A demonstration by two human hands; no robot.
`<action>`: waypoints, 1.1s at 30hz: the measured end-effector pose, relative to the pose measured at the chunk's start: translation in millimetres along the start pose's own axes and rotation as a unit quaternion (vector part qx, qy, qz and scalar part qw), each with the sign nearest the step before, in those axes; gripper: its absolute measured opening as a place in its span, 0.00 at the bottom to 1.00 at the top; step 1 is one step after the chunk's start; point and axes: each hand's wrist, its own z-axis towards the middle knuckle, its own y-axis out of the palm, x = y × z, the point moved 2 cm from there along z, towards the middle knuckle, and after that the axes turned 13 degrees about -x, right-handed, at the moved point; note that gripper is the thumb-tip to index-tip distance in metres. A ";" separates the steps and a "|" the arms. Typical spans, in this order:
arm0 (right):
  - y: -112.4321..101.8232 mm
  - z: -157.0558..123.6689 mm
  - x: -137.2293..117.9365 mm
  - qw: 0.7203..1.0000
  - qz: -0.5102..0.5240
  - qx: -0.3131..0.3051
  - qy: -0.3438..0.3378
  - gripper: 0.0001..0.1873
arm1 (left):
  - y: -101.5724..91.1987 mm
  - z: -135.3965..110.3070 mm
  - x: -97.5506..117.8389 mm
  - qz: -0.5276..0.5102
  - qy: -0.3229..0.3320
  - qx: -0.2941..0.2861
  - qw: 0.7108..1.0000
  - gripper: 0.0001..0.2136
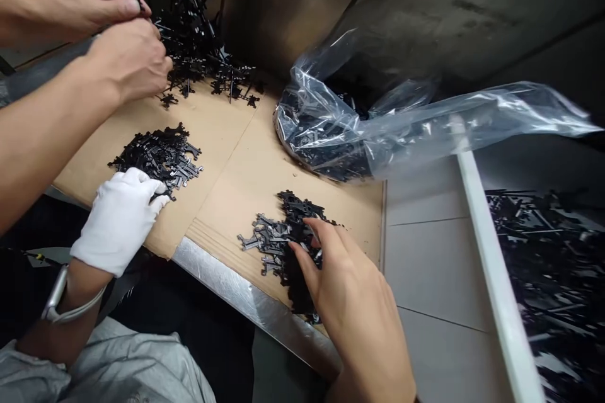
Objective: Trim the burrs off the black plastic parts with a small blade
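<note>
My left hand (116, 217), in a white glove, rests at the near edge of a pile of small black plastic parts (158, 154). Its thumb and forefinger close on one small black plastic part (166, 195), largely hidden by the glove. Bare and spread, my right hand (354, 289) reaches over a second pile of black plastic parts (269, 239). The thumb and fingers there stand apart at the pile, and I see nothing held between them. Some of this pile is hidden behind the hand.
At upper left, another person's hands (127, 56) hold a small black part. Behind them rises a heap of black branched pieces (193, 25). A clear plastic bag (326, 126) of dark parts sits on the cardboard (227, 182). A white rail (496, 264) borders more black parts (558, 283) at right.
</note>
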 end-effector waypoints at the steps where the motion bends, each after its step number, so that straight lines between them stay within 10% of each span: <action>1: -0.4 -0.3 0.4 1.000 -0.004 -0.004 0.001 0.14 | -0.9 1.5 2.2 0.015 -0.007 -0.005 1.000 0.14; 10: -6.0 -3.5 -0.7 0.997 0.067 0.027 -0.015 0.21 | -12.4 9.3 13.3 0.032 -0.024 -0.001 0.999 0.11; 21: -32.8 10.6 -36.8 0.865 0.468 -0.108 -0.147 0.03 | -20.3 -21.7 85.2 -0.294 0.315 0.105 0.896 0.09; 25: -35.2 18.1 -36.3 0.851 0.489 -0.115 -0.155 0.10 | -17.6 -20.1 91.2 -0.400 0.272 0.103 0.869 0.05; 33: -13.3 11.6 -33.0 0.803 0.558 -0.087 -0.188 0.11 | 24.8 -23.2 91.5 -0.690 0.073 0.022 0.719 0.03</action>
